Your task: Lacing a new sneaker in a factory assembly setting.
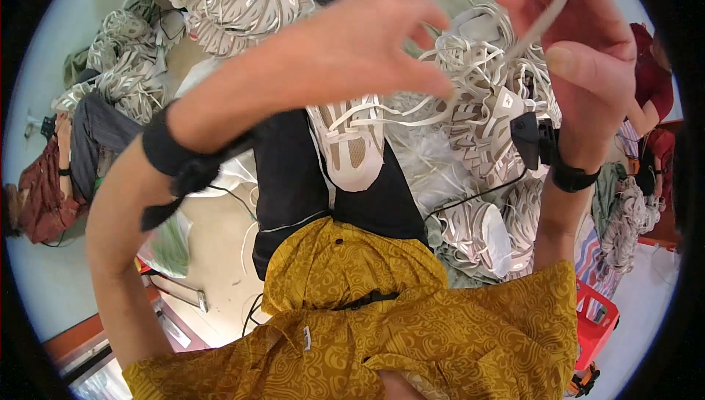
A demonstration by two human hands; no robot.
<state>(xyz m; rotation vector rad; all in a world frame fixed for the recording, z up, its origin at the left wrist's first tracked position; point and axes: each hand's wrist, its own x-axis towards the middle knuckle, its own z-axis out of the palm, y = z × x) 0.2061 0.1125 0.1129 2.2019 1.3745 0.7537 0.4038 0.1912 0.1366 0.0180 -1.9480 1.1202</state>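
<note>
A white and beige sneaker point(351, 146) rests on my lap between my thighs, its toe toward me and its upper part hidden behind my left arm. Loose white laces run from it to the right. My left hand point(374, 44) hovers over the shoe, thumb and fingers apart, with nothing seen in it. The lace passes close to its thumb tip, and I cannot make out any contact. Raised at the upper right, my right hand point(587, 40) has a flat white shoelace point(545, 22) running through its curled fingers. Black straps circle both wrists.
Heaped sneakers point(488, 124) and clear plastic bags lie to my right. More shoes point(235, 7) are stacked at the far left. A red plastic crate point(593, 323) is at the lower right. Other people sit at both sides, one in a reddish-brown top point(45, 191). A thin cable crosses near my lap.
</note>
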